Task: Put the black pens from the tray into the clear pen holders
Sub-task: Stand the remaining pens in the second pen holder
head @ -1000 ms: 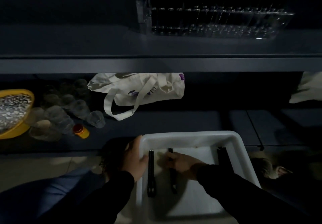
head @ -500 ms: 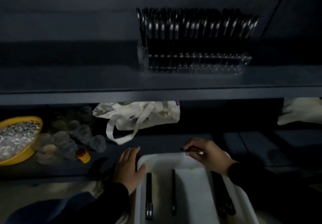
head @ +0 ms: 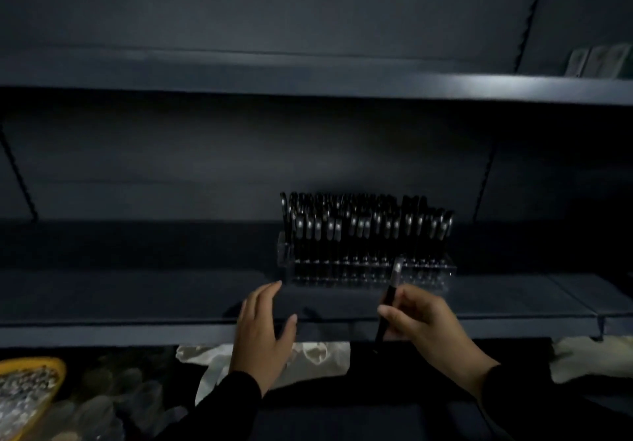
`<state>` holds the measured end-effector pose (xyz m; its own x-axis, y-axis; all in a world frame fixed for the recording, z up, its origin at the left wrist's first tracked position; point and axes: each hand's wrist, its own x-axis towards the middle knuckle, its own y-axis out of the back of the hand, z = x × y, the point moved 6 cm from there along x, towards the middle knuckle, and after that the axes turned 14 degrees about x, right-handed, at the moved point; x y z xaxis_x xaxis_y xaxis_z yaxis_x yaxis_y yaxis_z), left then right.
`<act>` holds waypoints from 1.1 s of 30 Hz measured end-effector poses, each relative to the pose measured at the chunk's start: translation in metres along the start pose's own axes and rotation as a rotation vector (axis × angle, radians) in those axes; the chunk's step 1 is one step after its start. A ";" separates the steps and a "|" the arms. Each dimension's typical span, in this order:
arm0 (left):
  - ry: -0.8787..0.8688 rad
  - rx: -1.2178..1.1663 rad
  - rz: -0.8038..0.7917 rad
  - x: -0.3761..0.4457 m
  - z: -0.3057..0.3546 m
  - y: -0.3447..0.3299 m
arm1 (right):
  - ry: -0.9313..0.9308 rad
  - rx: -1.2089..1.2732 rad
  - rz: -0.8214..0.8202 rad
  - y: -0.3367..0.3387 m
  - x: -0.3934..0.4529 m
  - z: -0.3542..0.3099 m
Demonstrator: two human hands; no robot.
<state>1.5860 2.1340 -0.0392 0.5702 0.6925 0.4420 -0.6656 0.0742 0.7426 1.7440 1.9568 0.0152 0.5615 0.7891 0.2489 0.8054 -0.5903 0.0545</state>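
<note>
The scene is dimly lit. A dark metal shelving unit (head: pixel 308 152) fills the view, backed by a dark panel. An upper shelf (head: pixel 308 84) runs across the top, and a lower shelf (head: pixel 137 307) spans the middle. Slotted uprights (head: pixel 529 12) are seen on the back panel. Beneath the lower shelf a yellow bowl (head: pixel 51 367), clear plastic cups (head: pixel 99 409) and a white cloth bag (head: pixel 212 365) are seen.

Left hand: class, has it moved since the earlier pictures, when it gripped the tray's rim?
Yes. The left hand has left the tray and risen to the shelf edge, open, just left of the clear pen holder.
</note>
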 end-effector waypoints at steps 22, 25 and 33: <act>0.019 0.037 -0.265 0.087 -0.023 -0.030 | 0.019 0.039 0.129 -0.009 0.071 -0.021; 0.010 0.049 -0.260 0.087 -0.024 -0.031 | 0.106 -0.023 0.152 -0.010 0.091 -0.031; -0.014 0.090 -0.226 0.088 -0.025 -0.032 | 0.096 -0.375 0.062 -0.021 0.112 -0.015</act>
<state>1.6454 2.2104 -0.0366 0.7072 0.6551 0.2659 -0.4749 0.1616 0.8651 1.7872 2.0545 0.0568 0.5720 0.7412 0.3514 0.6351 -0.6713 0.3820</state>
